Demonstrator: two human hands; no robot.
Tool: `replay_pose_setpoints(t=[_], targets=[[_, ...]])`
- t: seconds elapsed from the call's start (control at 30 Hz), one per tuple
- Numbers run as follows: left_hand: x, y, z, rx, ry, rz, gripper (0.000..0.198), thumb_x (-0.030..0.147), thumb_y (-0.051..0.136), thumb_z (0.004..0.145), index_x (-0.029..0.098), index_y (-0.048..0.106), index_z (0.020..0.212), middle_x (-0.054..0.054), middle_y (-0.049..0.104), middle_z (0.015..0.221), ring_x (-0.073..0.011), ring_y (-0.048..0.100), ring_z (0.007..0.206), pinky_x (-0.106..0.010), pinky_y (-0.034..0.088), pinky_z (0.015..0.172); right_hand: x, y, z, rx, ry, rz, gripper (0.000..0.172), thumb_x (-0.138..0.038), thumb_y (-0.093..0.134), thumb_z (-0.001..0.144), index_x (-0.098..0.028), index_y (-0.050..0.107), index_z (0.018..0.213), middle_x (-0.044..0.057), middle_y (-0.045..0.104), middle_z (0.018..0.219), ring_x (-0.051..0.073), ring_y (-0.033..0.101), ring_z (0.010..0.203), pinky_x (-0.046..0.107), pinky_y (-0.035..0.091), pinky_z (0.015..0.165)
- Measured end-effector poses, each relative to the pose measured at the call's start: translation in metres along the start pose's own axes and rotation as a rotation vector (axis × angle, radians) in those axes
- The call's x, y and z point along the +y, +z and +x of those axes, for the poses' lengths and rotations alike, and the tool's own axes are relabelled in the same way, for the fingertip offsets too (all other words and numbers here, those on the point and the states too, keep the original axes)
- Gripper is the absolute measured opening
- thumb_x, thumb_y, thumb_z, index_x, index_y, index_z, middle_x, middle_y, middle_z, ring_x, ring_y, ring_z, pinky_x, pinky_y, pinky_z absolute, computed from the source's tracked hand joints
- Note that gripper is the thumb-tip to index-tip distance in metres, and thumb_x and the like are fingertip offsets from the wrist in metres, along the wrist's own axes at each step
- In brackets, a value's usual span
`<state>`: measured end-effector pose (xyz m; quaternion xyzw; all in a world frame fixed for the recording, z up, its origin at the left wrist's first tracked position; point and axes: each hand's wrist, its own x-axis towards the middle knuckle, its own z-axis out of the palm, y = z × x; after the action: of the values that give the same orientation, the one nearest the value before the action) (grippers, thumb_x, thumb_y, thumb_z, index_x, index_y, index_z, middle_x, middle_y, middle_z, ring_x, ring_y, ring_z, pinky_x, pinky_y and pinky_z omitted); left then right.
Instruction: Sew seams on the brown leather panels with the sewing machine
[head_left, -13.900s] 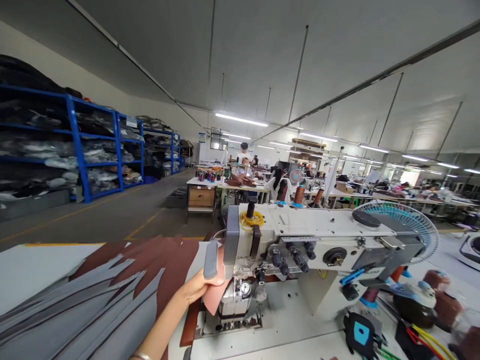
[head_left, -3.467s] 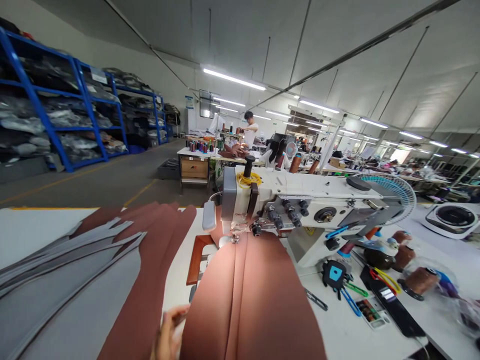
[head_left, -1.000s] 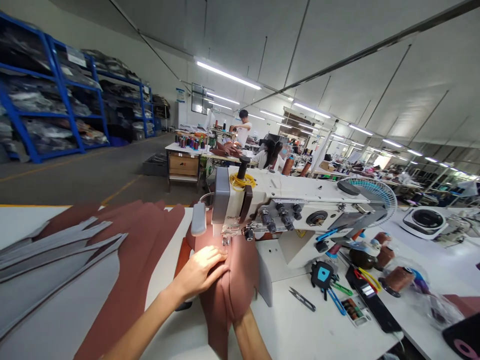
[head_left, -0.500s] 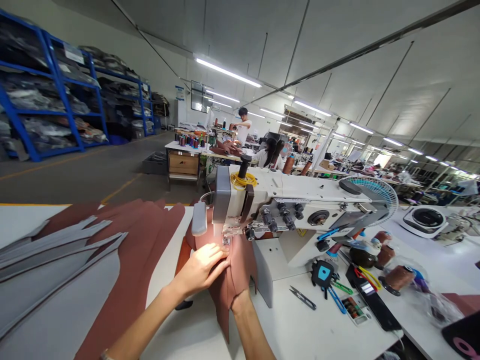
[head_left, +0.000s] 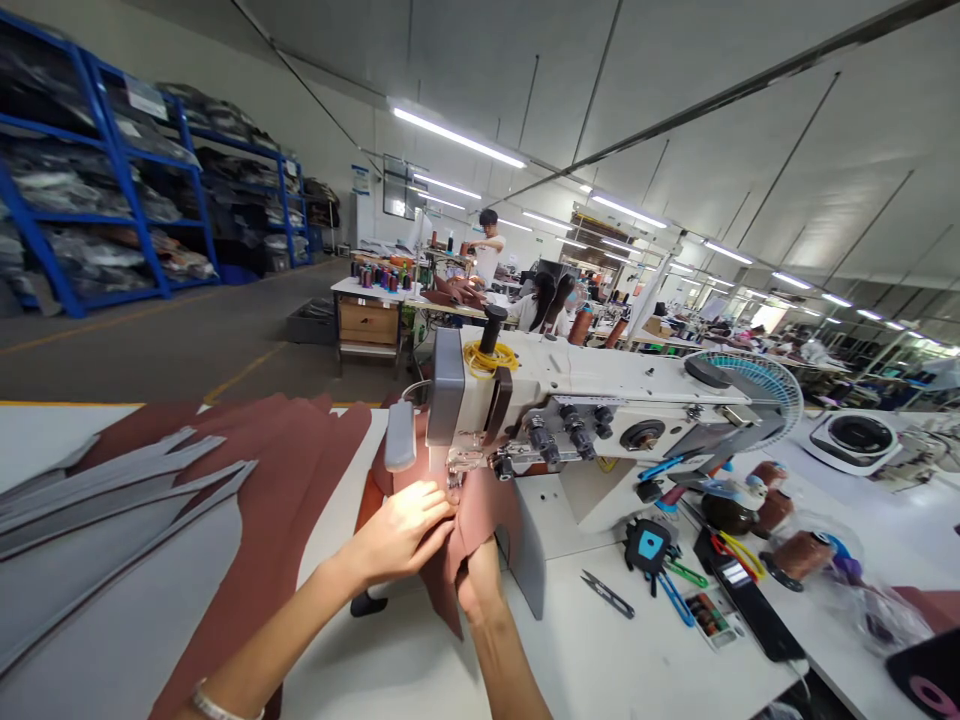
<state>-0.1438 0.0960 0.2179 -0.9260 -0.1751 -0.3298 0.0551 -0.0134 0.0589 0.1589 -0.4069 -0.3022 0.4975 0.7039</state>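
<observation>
Reddish-brown panel, a supple, leather-like sheet, lies directly between your hands. Its upper end sits under the presser foot of the white industrial sewing machine, and its lower end drapes toward you in a soft, tapering fold.

Your left hand rests open and nearly flat on the panel, with the fingertips just short of the presser foot. This position appears to hold the material smooth where it meets the foot. Your right hand stays just below and to the right, at the panel's folded edge. Its fingers are hidden behind the material, so the view does not confirm a firm grip. Together, the hands appear to steady the panel from both sides and guide its layers toward the needle area.

Beyond your left hand, long tapering brown panels and matte grey panels overlap in a loose fan on the worktop, their cut edges forming pointed ends. Beyond your right hand, steel thread snips lie within easy reach, and a cone of brown thread stands farther out.
</observation>
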Motion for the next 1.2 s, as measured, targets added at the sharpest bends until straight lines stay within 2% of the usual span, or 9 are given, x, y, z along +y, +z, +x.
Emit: replay_pose_setpoints(t=[0.07, 0.13, 0.27, 0.33, 0.5, 0.77, 0.93, 1.07, 1.2], targets=[[0.0, 0.001, 0.0, 0.012, 0.007, -0.005, 0.022, 0.02, 0.041, 0.096, 0.019, 0.063, 0.096, -0.005, 0.065, 0.088, -0.0199, 0.056, 0.08, -0.033, 0.047, 0.073, -0.001, 0.002, -0.001, -0.069, 0.044, 0.148, 0.041, -0.057, 0.07, 0.075, -0.018, 0.062, 0.085, 0.004, 0.063, 0.084, 0.02, 0.062, 0.089, 0.034, 0.055, 0.089], [0.0, 0.001, -0.001, 0.003, 0.011, -0.012, 0.023, 0.019, 0.041, 0.096, 0.019, 0.064, 0.097, -0.006, 0.065, 0.088, -0.0201, 0.057, 0.08, -0.033, 0.048, 0.074, -0.001, 0.002, -0.003, -0.08, 0.081, 0.273, 0.037, -0.046, 0.076, 0.064, -0.019, 0.061, 0.084, 0.003, 0.064, 0.088, 0.02, 0.062, 0.092, 0.029, 0.055, 0.082], [0.0, 0.002, -0.003, -0.016, -0.003, -0.024, 0.022, 0.019, 0.041, 0.096, 0.018, 0.063, 0.1, -0.007, 0.065, 0.092, -0.0209, 0.058, 0.085, -0.034, 0.049, 0.079, 0.002, -0.001, -0.004, 0.004, 0.156, 0.303, 0.034, -0.028, 0.077, 0.055, -0.019, 0.061, 0.084, 0.0, 0.063, 0.081, 0.011, 0.054, 0.062, 0.017, 0.045, 0.052], [0.0, 0.003, -0.004, -0.011, -0.015, -0.031, 0.022, 0.021, 0.041, 0.097, 0.017, 0.062, 0.1, -0.007, 0.065, 0.089, -0.0206, 0.057, 0.084, -0.034, 0.05, 0.077, 0.002, -0.002, -0.004, 0.018, 0.183, 0.285, 0.038, -0.028, 0.077, 0.054, -0.018, 0.063, 0.088, 0.0, 0.063, 0.079, 0.009, 0.049, 0.056, 0.016, 0.039, 0.046], [0.004, 0.006, -0.007, 0.014, -0.043, -0.056, 0.02, 0.021, 0.043, 0.097, 0.018, 0.062, 0.105, -0.007, 0.067, 0.092, -0.0209, 0.059, 0.086, -0.034, 0.051, 0.079, -0.003, -0.004, -0.004, 0.013, 0.193, 0.275, 0.037, -0.028, 0.077, 0.055, -0.015, 0.062, 0.086, 0.001, 0.062, 0.08, 0.01, 0.052, 0.062, 0.015, 0.041, 0.05], [0.015, 0.016, -0.012, 0.064, -0.121, -0.001, 0.019, 0.028, 0.048, 0.096, 0.018, 0.059, 0.108, -0.009, 0.068, 0.101, -0.0232, 0.062, 0.092, -0.035, 0.053, 0.079, -0.01, -0.006, -0.005, -0.126, 0.123, 0.202, 0.032, -0.035, 0.079, 0.066, -0.013, 0.061, 0.081, 0.001, 0.059, 0.082, 0.009, 0.052, 0.065, 0.014, 0.038, 0.053], [0.03, 0.022, -0.012, 0.057, -0.292, 0.061, 0.033, 0.041, 0.056, 0.09, 0.019, 0.057, 0.115, -0.009, 0.063, 0.105, -0.0252, 0.059, 0.096, -0.034, 0.054, 0.074, -0.011, -0.008, 0.0, -0.164, 0.14, 0.189, 0.035, -0.038, 0.08, 0.065, -0.012, 0.065, 0.083, 0.003, 0.06, 0.076, 0.012, 0.056, 0.066, 0.017, 0.042, 0.058], [0.035, 0.03, -0.01, 0.083, -0.379, 0.15, 0.029, 0.027, 0.047, 0.092, 0.02, 0.057, 0.119, -0.009, 0.062, 0.103, -0.0241, 0.059, 0.096, -0.032, 0.054, 0.073, -0.009, -0.011, 0.002, -0.181, 0.121, 0.212, 0.035, -0.037, 0.081, 0.066, -0.012, 0.068, 0.086, 0.005, 0.063, 0.081, 0.013, 0.057, 0.069, 0.018, 0.043, 0.06], [0.029, 0.04, -0.009, 0.169, -0.357, 0.223, 0.021, 0.018, 0.043, 0.093, 0.019, 0.06, 0.106, -0.008, 0.065, 0.102, -0.0237, 0.061, 0.099, -0.032, 0.054, 0.08, -0.005, -0.015, 0.002, -0.177, 0.128, 0.202, 0.037, -0.04, 0.083, 0.066, -0.013, 0.067, 0.087, 0.003, 0.062, 0.079, 0.012, 0.053, 0.065, 0.018, 0.041, 0.055]])
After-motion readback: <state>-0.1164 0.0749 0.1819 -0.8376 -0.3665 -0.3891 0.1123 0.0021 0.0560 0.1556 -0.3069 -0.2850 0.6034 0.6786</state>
